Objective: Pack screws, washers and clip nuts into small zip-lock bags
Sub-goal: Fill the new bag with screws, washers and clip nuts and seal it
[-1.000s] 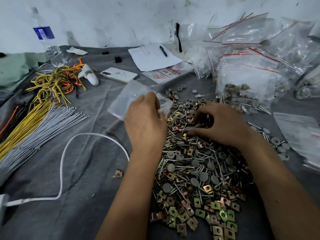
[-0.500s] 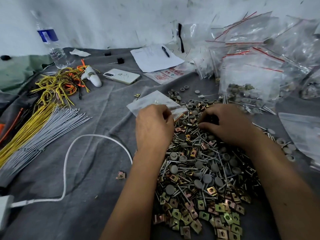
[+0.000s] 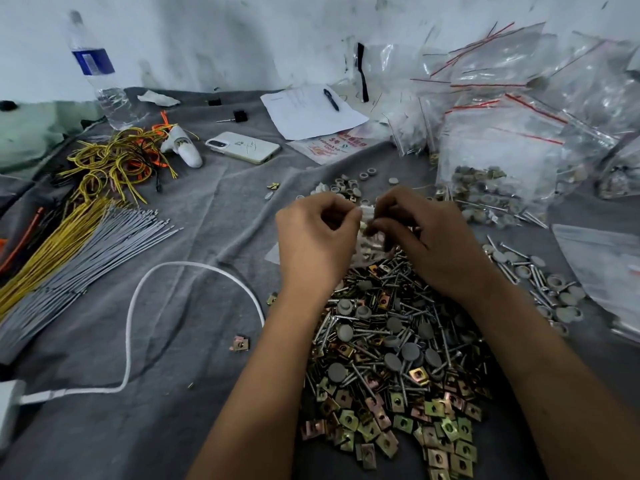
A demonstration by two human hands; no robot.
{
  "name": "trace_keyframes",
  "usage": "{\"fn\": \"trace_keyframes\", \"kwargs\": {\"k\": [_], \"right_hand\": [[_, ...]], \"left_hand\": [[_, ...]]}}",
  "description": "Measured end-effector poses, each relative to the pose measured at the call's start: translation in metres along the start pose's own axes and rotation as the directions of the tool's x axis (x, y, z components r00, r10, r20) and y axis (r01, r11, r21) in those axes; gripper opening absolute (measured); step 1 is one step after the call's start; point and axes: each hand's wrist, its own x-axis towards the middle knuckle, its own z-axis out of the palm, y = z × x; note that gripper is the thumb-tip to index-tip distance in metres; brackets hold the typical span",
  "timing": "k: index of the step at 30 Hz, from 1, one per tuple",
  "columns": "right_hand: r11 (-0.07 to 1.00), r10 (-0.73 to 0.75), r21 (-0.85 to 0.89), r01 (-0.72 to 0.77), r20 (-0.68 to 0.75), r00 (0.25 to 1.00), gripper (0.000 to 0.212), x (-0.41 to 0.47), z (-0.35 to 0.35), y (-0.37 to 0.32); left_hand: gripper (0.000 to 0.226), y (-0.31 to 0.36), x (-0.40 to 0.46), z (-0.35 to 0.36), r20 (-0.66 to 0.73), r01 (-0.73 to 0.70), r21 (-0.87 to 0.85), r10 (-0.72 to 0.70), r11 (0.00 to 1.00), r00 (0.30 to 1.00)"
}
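Above the pile of screws and clip nuts point(image 3: 388, 344), the left hand point(image 3: 313, 244) and right hand point(image 3: 429, 237) each pinch the top of a small bag point(image 3: 369, 237) between them.

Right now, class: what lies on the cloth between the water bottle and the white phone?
In the head view, between the water bottle and the white phone lie tangled yellow and orange wires and a small white tool.

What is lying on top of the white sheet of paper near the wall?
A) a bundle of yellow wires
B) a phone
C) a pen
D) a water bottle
C: a dark pen lies on the white sheet of paper; the phone, the water bottle and the yellow wires all sit on the grey cloth instead.
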Motion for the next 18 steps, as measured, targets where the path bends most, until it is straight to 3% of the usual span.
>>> {"fn": "trace_keyframes", "kwargs": {"k": [4,7,10,14,18], "right_hand": [[0.995,-0.002,-0.1,0.003,0.014,1.0,0.019,-0.001,0.003,-0.002],[0.994,0.044,-0.096,-0.045,-0.011,0.999,0.033,-0.002,0.004,-0.004],[0.997,0.053,-0.056,-0.059,-0.092,0.994,0.034,-0.002,0.002,-0.002],[0.977,0.035,-0.197,-0.081,-0.226,0.973,0.021,-0.001,-0.005,0.005],[0.887,0.22,-0.432,-0.164,0.084,0.972,0.036,-0.002,0.0,0.017]], "left_hand": [[0.01,0.002,-0.001,-0.004,-0.111,-0.15,0.106,0.161,0.983,0.981],[0.008,0.001,-0.001,-0.004,-0.101,-0.242,0.2,0.266,0.949,0.959],[0.009,0.0,0.0,-0.004,-0.072,-0.259,0.238,0.283,0.936,0.956],[0.011,-0.004,0.002,-0.009,-0.08,-0.223,0.27,0.253,0.937,0.964],[0.011,-0.002,0.001,-0.01,-0.087,-0.22,0.305,0.257,0.927,0.963]]}}
